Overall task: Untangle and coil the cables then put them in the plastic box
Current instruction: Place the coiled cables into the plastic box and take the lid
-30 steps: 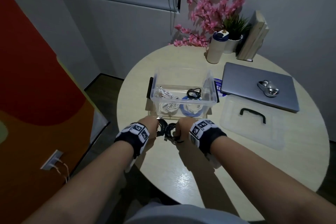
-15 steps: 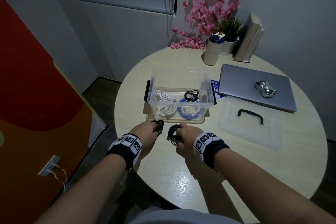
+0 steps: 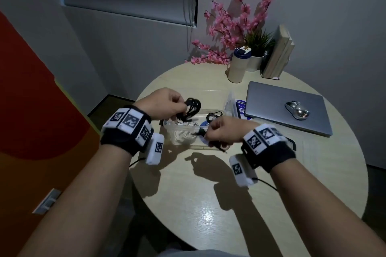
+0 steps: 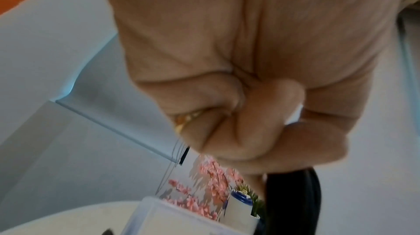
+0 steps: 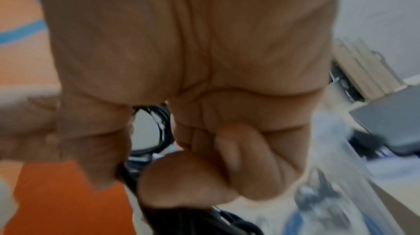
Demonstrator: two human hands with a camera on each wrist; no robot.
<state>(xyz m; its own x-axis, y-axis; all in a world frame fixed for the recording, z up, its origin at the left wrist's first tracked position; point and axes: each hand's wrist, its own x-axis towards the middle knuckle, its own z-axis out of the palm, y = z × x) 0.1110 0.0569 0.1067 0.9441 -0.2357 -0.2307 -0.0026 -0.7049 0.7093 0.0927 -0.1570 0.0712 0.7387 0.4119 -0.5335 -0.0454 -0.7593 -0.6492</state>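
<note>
Two hands hover mid-frame above the plastic box [image 3: 229, 102] on the desk [image 3: 208, 204]. Left hand [image 3: 165, 102] has its grip clamped on a coiled black cable [image 3: 193, 106]. Right hand [image 3: 225, 131], lower right of it, pinches the cable's loose end. White and blue cables [image 3: 183, 135] lie inside the box.

Head view high, facing down at table [image 3: 292, 173], wrist views close behind curled fingers [image 4: 238, 131]
</note>
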